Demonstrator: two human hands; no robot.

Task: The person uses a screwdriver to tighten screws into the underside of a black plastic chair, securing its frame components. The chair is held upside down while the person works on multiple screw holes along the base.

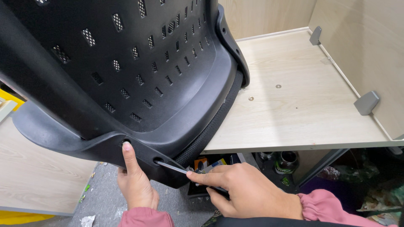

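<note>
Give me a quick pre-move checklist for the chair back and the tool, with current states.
1. Tool tip seated in hole: the metal tool runs into the lower recessed hole of the black chair back; ok, though the tip itself is hidden.
2. Right hand grip on tool: fingers pinch the shaft; ok.
3. Left hand bracing: thumb presses by the second hole; ok.
4. Fastener present in either hole: cannot tell, recesses are dark.
5. Chair back supported: leans against the edge of the wooden desk; contact point hidden, cannot tell.
6. Floor below: scraps lie on the grey floor; not ok.
</note>
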